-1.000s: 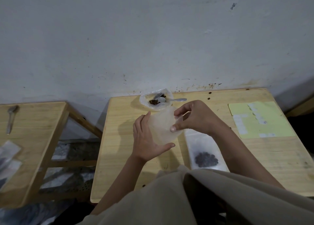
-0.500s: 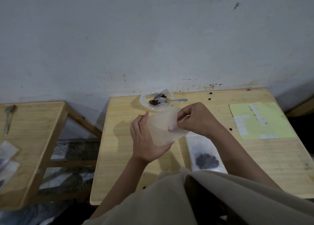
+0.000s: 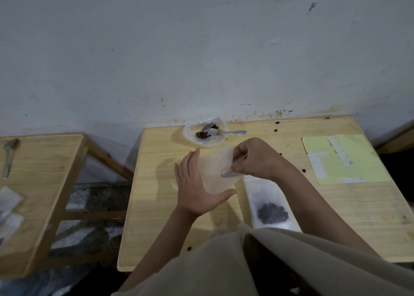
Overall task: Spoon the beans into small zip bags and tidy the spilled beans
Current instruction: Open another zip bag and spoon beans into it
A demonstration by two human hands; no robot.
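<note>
An empty translucent zip bag [image 3: 212, 174] is held upright above the middle of the wooden table [image 3: 156, 197]. My left hand [image 3: 197, 188] supports its left side and bottom with straight fingers and the thumb under it. My right hand [image 3: 253, 157] pinches the bag's top right edge. Behind the bag, a clear plastic bag of brown beans [image 3: 205, 135] lies open near the wall with a metal spoon [image 3: 233, 132] resting in it. A filled zip bag with dark beans [image 3: 272, 213] lies on the table under my right forearm.
Loose beans [image 3: 303, 170] are scattered over the table, several near the back edge. A yellow sheet with white labels [image 3: 342, 159] lies at the right. A second wooden table [image 3: 44, 161] at the left carries another spoon [image 3: 9, 159] and some bags [image 3: 9, 208].
My right hand has shifted along the bag's top edge and curled tighter onto it. My left hand's fingers have straightened against the bag's side.
</note>
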